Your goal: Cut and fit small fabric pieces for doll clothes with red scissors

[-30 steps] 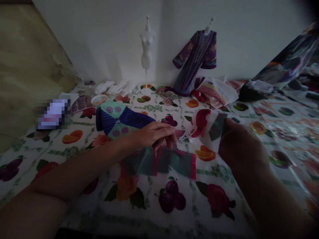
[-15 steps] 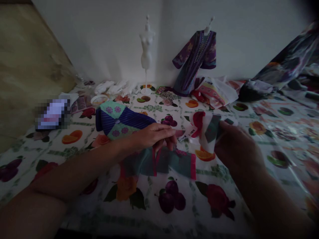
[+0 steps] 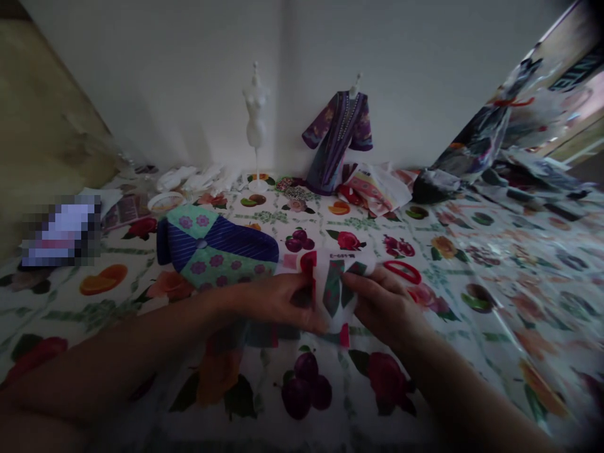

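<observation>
Most of your view is a tablecloth [image 3: 472,327] printed with fruit and flowers, running from the bottom of the frame up to a white wall [image 3: 155,75]. A tan surface [image 3: 47,107] fills the upper left, and a heap of dark printed fabric [image 3: 476,148] rises at the upper right. Near the top centre, a white dress form [image 3: 255,113] stands on a round base. Just to its right, a purple robe [image 3: 337,135] with a beaded front hangs on a second form, beside crumpled printed packaging [image 3: 377,189].

Left of centre, a blue-striped and green patchwork doll garment [image 3: 212,245] lies flat. At lower centre, your left hand [image 3: 274,302] is closed in a pinch on the left edge of a small white sheet [image 3: 333,289] printed with red and dark green shapes. Your right hand [image 3: 384,302] pinches its right edge, so the sheet stands between your hands. Beneath them, a teal garment [image 3: 264,335] with pink trim is mostly hidden. A red loop [image 3: 401,272] lies on the cloth just past your right hand. At the far left, a small round dish [image 3: 165,201] sits near a pixelated patch [image 3: 61,229] too blurred to identify.
</observation>
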A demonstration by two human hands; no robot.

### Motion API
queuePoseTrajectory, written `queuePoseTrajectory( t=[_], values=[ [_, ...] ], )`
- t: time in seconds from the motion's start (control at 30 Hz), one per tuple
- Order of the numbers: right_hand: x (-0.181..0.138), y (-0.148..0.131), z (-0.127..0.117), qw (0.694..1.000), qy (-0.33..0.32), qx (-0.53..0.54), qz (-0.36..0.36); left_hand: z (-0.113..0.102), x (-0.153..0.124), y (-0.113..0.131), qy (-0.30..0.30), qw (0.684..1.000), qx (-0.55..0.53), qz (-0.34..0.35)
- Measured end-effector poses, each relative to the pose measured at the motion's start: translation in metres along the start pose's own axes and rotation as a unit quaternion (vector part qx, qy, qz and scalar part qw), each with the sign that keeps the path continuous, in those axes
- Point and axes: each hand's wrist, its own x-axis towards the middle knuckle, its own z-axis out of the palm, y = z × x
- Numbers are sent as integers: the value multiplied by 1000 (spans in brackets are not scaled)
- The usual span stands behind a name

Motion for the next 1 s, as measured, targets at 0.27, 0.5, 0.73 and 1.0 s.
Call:
queuePoseTrajectory(
  t=[0.27,0.5,0.73,1.0],
  values=[
    [4,14,-14,995,-16,-99,25,-3,8,-13,129,977,-164,47],
    [4,11,-14,991,-54,-117,41,-4,8,-15,202,950,-237,22],
    [3,-4,-8,937,-239,-249,49,-1,-3,-3,93,992,-71,-55],
    [-3,-4,-12,982,-96,-163,-4,-4,2,-11,80,992,-91,-38]
  ],
)
